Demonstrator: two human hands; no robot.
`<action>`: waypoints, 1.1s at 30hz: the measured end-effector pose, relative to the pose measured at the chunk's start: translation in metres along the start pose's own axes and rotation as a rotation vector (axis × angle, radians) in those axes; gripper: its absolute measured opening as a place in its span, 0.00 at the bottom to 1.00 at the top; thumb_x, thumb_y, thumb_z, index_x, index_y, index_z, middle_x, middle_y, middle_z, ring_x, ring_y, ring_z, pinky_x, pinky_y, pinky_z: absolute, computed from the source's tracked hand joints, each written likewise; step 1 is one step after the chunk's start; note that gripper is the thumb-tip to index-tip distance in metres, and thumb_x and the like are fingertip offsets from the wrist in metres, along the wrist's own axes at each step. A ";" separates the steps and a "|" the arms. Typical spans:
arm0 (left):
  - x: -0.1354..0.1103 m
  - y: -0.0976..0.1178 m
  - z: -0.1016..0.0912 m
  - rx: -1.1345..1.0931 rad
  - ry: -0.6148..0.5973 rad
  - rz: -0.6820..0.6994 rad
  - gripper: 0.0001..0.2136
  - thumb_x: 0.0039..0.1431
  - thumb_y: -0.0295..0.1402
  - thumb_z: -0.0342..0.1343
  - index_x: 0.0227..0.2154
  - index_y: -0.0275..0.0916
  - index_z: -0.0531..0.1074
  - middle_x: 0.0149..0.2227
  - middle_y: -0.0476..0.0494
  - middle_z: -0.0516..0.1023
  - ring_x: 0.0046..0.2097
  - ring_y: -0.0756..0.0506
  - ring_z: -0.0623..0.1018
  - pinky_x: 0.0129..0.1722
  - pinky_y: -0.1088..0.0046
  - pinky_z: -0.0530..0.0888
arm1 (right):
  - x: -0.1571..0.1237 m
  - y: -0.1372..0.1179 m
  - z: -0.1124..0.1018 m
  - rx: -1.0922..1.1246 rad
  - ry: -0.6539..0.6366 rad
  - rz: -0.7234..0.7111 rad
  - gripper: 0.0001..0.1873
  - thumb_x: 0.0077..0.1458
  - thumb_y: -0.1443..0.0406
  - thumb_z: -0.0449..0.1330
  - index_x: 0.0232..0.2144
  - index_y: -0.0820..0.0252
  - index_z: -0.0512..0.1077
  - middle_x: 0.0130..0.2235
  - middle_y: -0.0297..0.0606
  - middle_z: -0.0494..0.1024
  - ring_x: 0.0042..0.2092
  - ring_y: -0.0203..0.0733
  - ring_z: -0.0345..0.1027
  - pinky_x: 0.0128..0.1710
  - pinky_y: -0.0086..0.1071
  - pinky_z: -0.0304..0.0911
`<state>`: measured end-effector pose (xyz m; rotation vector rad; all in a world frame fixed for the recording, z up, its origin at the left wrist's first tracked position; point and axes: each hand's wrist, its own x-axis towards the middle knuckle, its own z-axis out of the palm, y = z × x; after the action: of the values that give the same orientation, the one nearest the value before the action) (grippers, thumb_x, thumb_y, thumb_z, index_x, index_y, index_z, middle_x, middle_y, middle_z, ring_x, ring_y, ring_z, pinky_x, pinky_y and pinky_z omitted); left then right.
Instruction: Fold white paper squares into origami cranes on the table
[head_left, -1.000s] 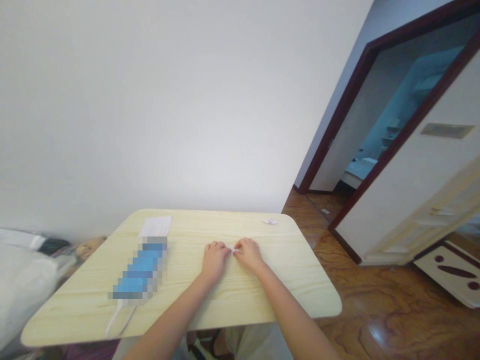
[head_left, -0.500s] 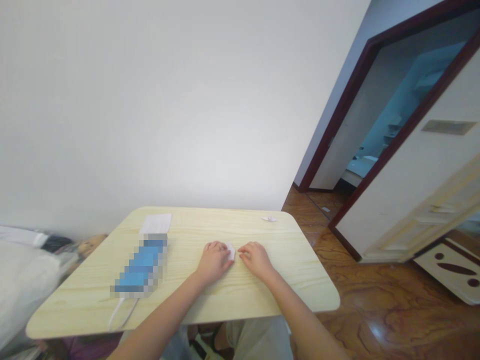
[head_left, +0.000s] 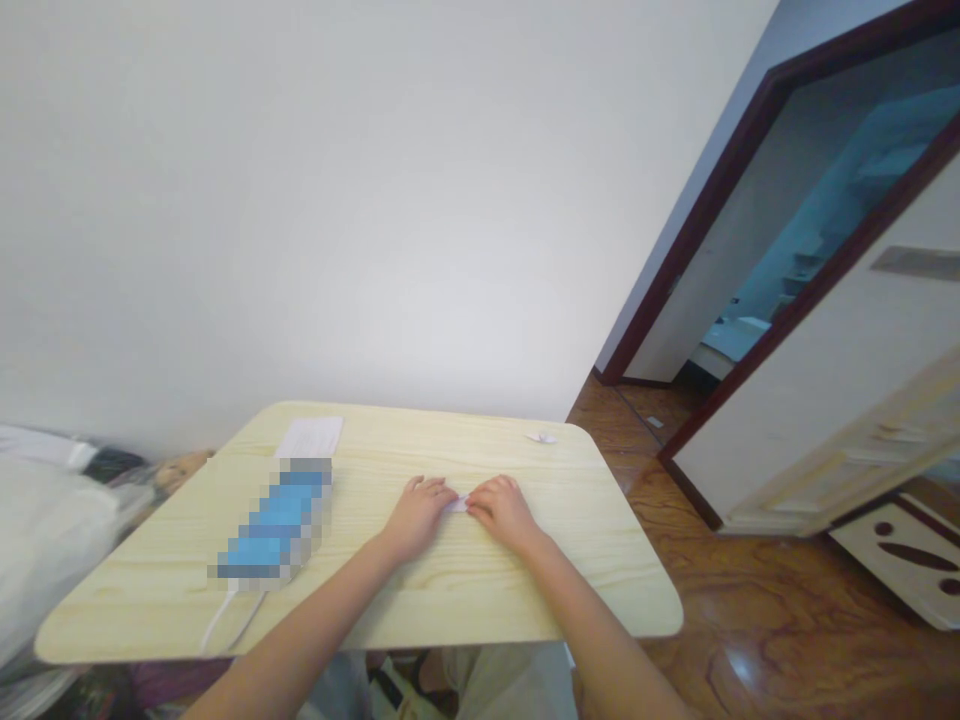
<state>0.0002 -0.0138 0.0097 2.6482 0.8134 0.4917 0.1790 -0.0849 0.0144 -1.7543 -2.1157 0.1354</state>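
My left hand point(head_left: 418, 515) and my right hand point(head_left: 504, 512) rest side by side on a pale pine-grain table point(head_left: 142, 600), fingertips meeting on a small piece of white paper point(head_left: 457, 505). The paper looks folded, and my fingers hide part of it. Further left lies a blue flat packet point(head_left: 277, 520), pixelated and unclear, with thin white loops point(head_left: 232, 620) trailing toward the near edge. Beyond it is a white paper sheet point(head_left: 310, 436). A tiny folded white paper shape point(head_left: 541, 437) sits near the far edge, beyond my right hand.
A white wall point(head_left: 300, 250) rises behind the table. Soft white bedding point(head_left: 45, 540) lies at the left. To the right are a polished wooden floor point(head_left: 750, 620) and an open white door point(head_left: 817, 420) in a dark frame, with a blue-lit room beyond.
My hands have closed together, with both sets of fingertips now on the small paper. The paper lies lower and flatter than before. The view has shifted slightly.
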 end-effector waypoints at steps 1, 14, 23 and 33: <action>-0.002 0.000 0.002 -0.008 0.034 -0.009 0.17 0.52 0.22 0.44 0.42 0.44 0.70 0.44 0.45 0.73 0.50 0.45 0.66 0.51 0.61 0.56 | 0.000 0.000 0.001 -0.001 0.011 0.002 0.07 0.52 0.62 0.56 0.34 0.52 0.73 0.37 0.34 0.75 0.43 0.38 0.62 0.52 0.39 0.43; 0.001 -0.001 0.008 0.028 0.040 -0.026 0.10 0.55 0.30 0.50 0.38 0.47 0.73 0.38 0.45 0.74 0.44 0.44 0.66 0.46 0.64 0.58 | 0.004 -0.002 0.003 0.046 0.012 0.051 0.06 0.51 0.61 0.57 0.32 0.52 0.73 0.36 0.33 0.74 0.43 0.38 0.62 0.54 0.43 0.35; -0.003 0.008 0.007 -0.032 0.083 -0.196 0.08 0.55 0.34 0.48 0.31 0.42 0.72 0.35 0.45 0.74 0.41 0.44 0.68 0.43 0.65 0.59 | 0.011 -0.007 0.008 0.027 0.021 0.142 0.06 0.52 0.64 0.55 0.28 0.56 0.73 0.34 0.34 0.73 0.41 0.39 0.61 0.50 0.39 0.43; 0.001 0.011 0.017 0.049 0.184 -0.312 0.09 0.53 0.37 0.49 0.27 0.42 0.73 0.34 0.44 0.71 0.40 0.43 0.67 0.40 0.66 0.61 | 0.014 -0.008 0.013 0.026 0.077 0.236 0.06 0.48 0.64 0.57 0.24 0.57 0.74 0.31 0.36 0.72 0.39 0.39 0.62 0.44 0.33 0.50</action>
<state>0.0125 -0.0252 -0.0008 2.4783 1.2822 0.6425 0.1648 -0.0707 0.0079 -1.9563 -1.8406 0.1566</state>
